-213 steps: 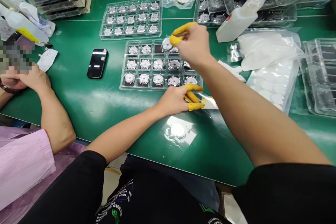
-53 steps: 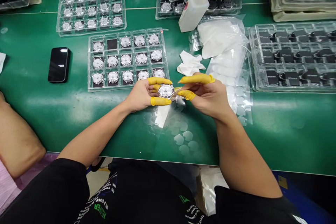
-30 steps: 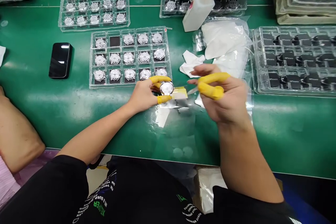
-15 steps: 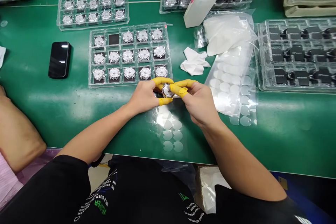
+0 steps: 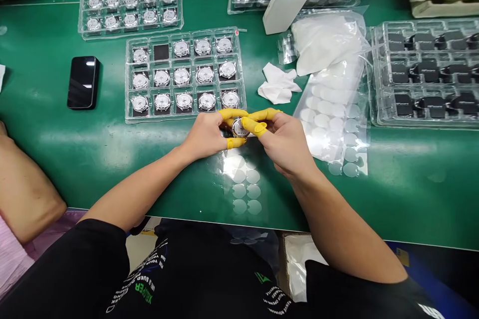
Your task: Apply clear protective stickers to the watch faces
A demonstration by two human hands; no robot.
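Between my two hands, a round silver watch case [image 5: 238,128] is held with its engraved metal face up. My left hand [image 5: 209,132], with yellow finger cots, grips its left side between thumb and fingers. My right hand [image 5: 287,143], also in yellow cots, is closed at the right side, its thumb pressing on the case's face. A small white edge shows under that thumb; I cannot make out what it is. Just below lies a clear sheet of round film stickers [image 5: 239,191]. Beyond my hands stands a clear tray [image 5: 171,64] of similar watch cases, one pocket showing only a black pad.
A black phone [image 5: 83,82] lies left. To the right are a crumpled white cloth [image 5: 279,83], a white bottle [image 5: 287,2], bagged sticker sheets [image 5: 318,124] and a tray of black parts [image 5: 426,72]. Another person's arm [image 5: 26,189] rests at the left edge.
The view has shifted slightly. My right thumb has moved a little across the watch case; both hands keep their hold on it.
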